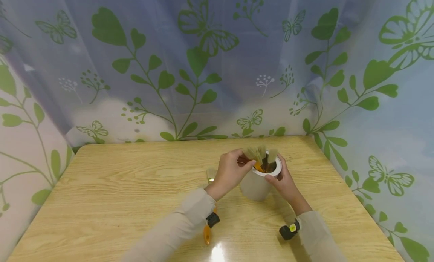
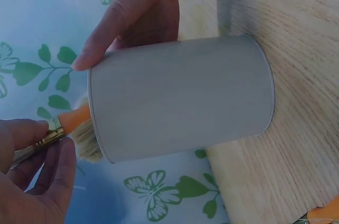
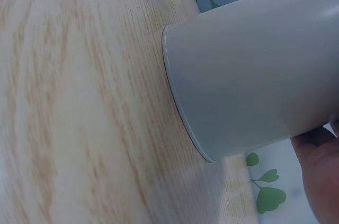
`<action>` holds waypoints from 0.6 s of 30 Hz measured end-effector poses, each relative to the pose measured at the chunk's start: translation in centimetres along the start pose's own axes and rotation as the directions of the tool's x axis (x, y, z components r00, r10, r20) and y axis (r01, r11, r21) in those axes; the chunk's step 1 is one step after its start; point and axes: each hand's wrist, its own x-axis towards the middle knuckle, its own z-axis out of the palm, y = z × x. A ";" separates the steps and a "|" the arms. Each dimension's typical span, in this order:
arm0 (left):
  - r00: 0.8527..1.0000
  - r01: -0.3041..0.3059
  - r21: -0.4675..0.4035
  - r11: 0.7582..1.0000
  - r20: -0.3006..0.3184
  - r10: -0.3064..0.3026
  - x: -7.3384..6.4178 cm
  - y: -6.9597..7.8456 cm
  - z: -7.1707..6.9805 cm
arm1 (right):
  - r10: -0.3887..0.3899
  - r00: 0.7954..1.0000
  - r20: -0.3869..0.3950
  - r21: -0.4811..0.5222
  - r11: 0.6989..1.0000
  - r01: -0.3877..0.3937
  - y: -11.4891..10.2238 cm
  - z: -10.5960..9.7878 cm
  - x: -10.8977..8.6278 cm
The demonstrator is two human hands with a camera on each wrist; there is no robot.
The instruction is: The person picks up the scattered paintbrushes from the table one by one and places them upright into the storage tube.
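Observation:
A light grey cylindrical canister (image 1: pixel 256 187) stands on the table, with several paintbrushes (image 1: pixel 272 156) in it, bristles up. My left hand (image 1: pixel 231 172) is at its left rim and pinches a paintbrush by the metal band; that brush's orange handle (image 2: pixel 75 117) points into the opening. On the opposite side, my right hand (image 1: pixel 284 182) holds the canister near the rim, thumb at the front. Another paintbrush lies on the table, partly hidden under my left forearm; its bristles (image 1: pixel 211 173) and orange handle tip (image 1: pixel 207 235) show.
The wooden table (image 1: pixel 135 190) reaches back to a curtain (image 1: pixel 152 66) printed with green leaves and butterflies, which also hangs along both sides. Each wrist wears a dark camera, the right one (image 1: pixel 288 231) with a yellow-green spot.

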 end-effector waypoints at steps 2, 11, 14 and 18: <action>1.000 -0.001 -0.013 1.000 0.009 0.001 0.0 -0.1 0.1 | -0.005 1.000 0.000 0.002 1.000 0.005 0.0 0.0 0.0; 1.000 0.009 -0.065 0.998 0.011 -0.009 0.0 -0.4 -0.3 | -0.011 1.000 -0.007 0.000 1.000 0.011 -0.1 0.0 0.1; 1.000 0.027 -0.060 0.998 -0.004 -0.027 0.0 -1.0 -0.8 | -0.008 1.000 -0.008 0.002 1.000 0.008 -0.1 0.0 0.1; 0.997 0.081 -0.068 0.994 -0.016 -0.082 0.0 -1.8 -2.0 | -0.008 1.000 -0.015 0.014 1.000 0.008 -0.1 0.0 0.1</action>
